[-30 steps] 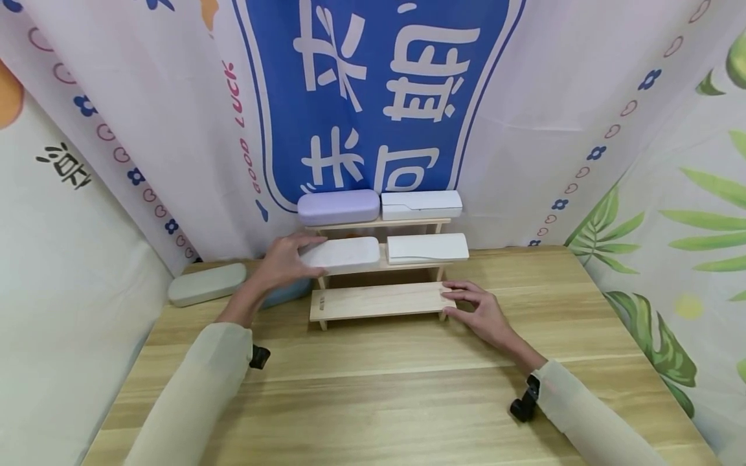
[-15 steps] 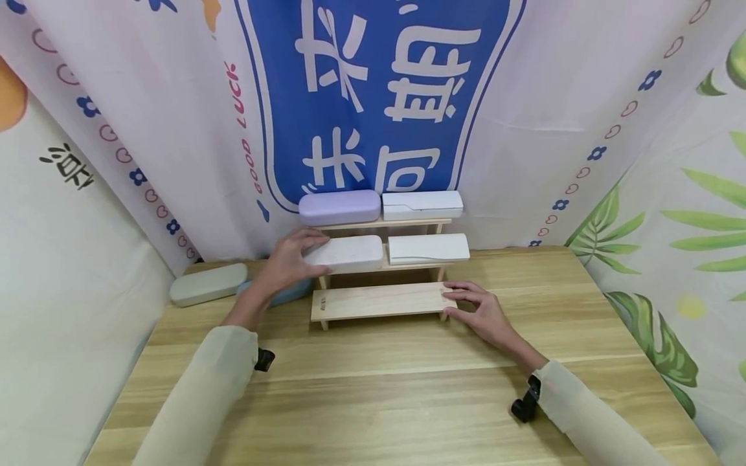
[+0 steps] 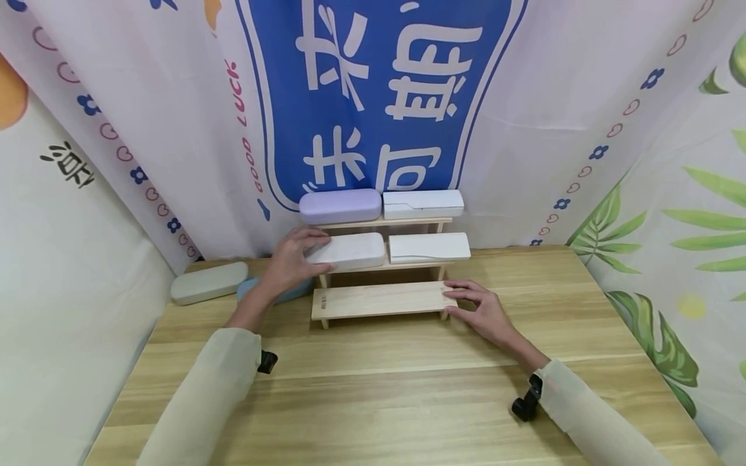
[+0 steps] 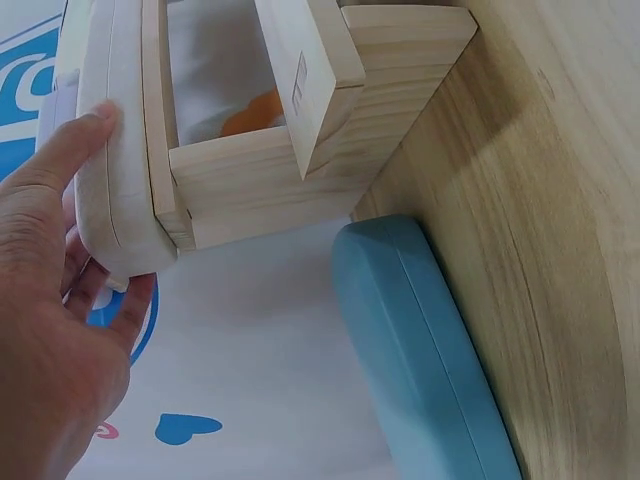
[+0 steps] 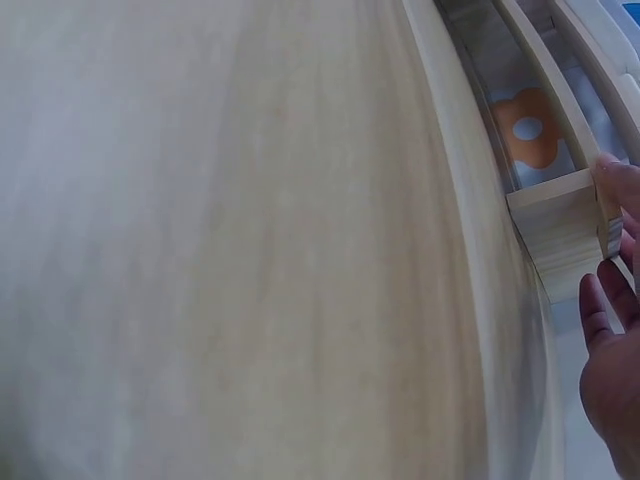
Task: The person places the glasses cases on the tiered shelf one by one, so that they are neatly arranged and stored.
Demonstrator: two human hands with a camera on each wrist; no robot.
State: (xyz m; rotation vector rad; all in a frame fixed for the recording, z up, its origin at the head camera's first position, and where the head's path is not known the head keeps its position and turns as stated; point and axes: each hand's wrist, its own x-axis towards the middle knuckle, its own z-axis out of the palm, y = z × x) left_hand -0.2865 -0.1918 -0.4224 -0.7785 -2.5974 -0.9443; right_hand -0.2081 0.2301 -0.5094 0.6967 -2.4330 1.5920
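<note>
A white glasses case point(image 3: 355, 251) lies on the middle tier of a light wooden three-tier stand point(image 3: 381, 301). My left hand point(image 3: 294, 262) grips its left end; in the left wrist view the thumb is on the near side and the fingers wrap behind the case point(image 4: 125, 200). To its right on that tier sits another white glasses case point(image 3: 429, 248) with a flap lid. My right hand point(image 3: 480, 314) holds the right end of the bottom tier, thumb in front and fingers on top, as the hand point(image 5: 615, 370) in the right wrist view also shows.
The top tier bears a lilac glasses case point(image 3: 340, 206) and a white one point(image 3: 423, 204). Left of the stand, a grey-green case point(image 3: 210, 283) and a blue case point(image 4: 410, 340) lie on the wooden table point(image 3: 373, 401). A printed curtain point(image 3: 513, 142) hangs close behind.
My left hand has slid the white glasses case slightly to the right along the middle tier, toward the other white case. My right hand stays where it was.
</note>
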